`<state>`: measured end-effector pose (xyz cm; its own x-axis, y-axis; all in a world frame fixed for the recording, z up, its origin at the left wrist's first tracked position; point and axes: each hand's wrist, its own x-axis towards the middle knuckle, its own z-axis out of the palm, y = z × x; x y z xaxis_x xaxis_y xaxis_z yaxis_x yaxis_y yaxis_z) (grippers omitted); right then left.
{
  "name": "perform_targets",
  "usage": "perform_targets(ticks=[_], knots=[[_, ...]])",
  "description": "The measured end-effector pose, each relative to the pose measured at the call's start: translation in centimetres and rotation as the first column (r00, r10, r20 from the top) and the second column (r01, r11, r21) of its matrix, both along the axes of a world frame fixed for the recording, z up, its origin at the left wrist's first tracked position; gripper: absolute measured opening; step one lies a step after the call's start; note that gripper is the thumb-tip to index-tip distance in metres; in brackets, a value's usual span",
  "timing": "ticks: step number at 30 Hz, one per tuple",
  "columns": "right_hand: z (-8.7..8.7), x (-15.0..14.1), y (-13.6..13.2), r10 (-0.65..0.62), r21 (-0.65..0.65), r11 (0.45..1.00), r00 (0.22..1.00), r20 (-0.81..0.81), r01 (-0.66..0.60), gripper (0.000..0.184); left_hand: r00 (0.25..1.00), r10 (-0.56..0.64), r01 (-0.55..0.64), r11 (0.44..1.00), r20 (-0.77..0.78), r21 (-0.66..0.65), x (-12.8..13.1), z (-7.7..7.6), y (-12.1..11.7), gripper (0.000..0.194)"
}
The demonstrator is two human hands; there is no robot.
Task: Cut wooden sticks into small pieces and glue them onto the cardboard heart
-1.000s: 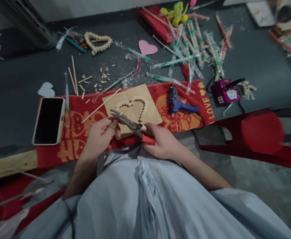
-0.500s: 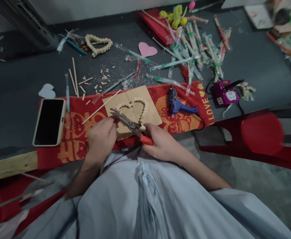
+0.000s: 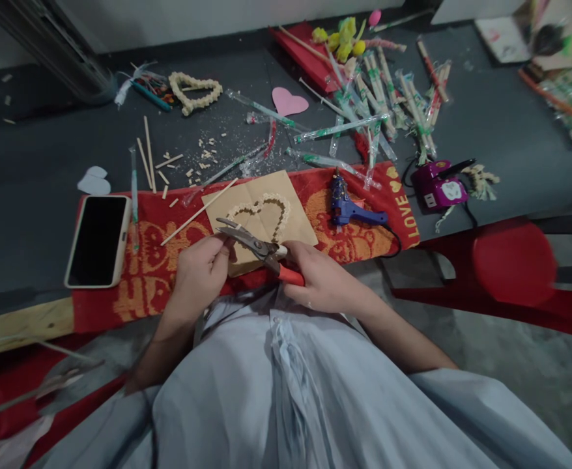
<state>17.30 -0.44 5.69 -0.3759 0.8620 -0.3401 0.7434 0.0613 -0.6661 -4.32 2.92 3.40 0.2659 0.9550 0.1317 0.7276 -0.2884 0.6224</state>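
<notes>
Head view, sole view. Item: one pair of shears [image 3: 257, 245], metal blades, orange-red handle; located in the right hand [image 3: 318, 280], fingers closed round the handles, blades running out past the fingertips towards the left hand [image 3: 200, 270], tips slightly parted. Handling, as judged: stiff, fairly weighty, sturdy, sharp at the blades; best held by the handles, where the right fingers sit. Left hand: fingers curled together just beside the blades; whether they pinch any small piece cannot be told. Item: one heart outline [image 3: 286, 212] of small pale pieces, on tan paper [image 3: 276, 182], just beyond the fingertips of both hands. Handling, as judged: light, stiff, brittle at its joints; best lifted by its rounded upper side, two fingers spread, without squeezing. Item: one thin stick [image 3: 198, 212], beyond the left fingers, partly over the paper's edge; judged light and easily snapped, to be taken near its middle. Obscured: the heart's lower left part, behind shears and left hand; the second handle, largely within the right hand; left fingertips, dim and covered by the blades. Hard to make out: individual joints in the heart, too small.
</notes>
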Motion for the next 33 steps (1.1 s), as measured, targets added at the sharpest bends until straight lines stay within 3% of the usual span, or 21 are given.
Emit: perform_targets(ticks=[10, 22, 26, 29, 33], knots=[[-0.3, -0.8, -0.2, -0.058, 0.032, 0.998, 0.997, 0.048, 0.056, 0.022, 0.999, 0.027, -0.026, 0.999, 0.035, -0.043, 0.2, -0.1, 0.1, 0.028], [0.1, -1.0, -0.4, -0.035, 0.07, 0.997, 0.981, 0.189, 0.022, 0.029, 0.968, 0.078, -0.032, 0.981, 0.238, -0.193, 0.2, -0.8, 0.1, 0.025], [-0.2, -0.7, -0.3, -0.032, 0.073, 0.997, 0.991, 0.133, 0.023, 0.035, 0.951, 0.122, -0.049, 0.966, 0.282, -0.253, 0.1, -0.7, 0.2, 0.024], [-0.4, -0.1, -0.1, 0.007, 0.077, 0.997, 1.0, 0.028, -0.009, 0.042, 0.917, 0.157, -0.015, 0.932, 0.368, -0.362, 0.1, -0.2, 0.3, 0.024], [-0.4, 0.7, 0.2, 0.075, 0.106, 0.992, 0.996, -0.056, -0.069, 0.047, 0.823, 0.251, 0.077, 0.839, 0.509, -0.539, 0.1, 0.4, 0.3, 0.023]])
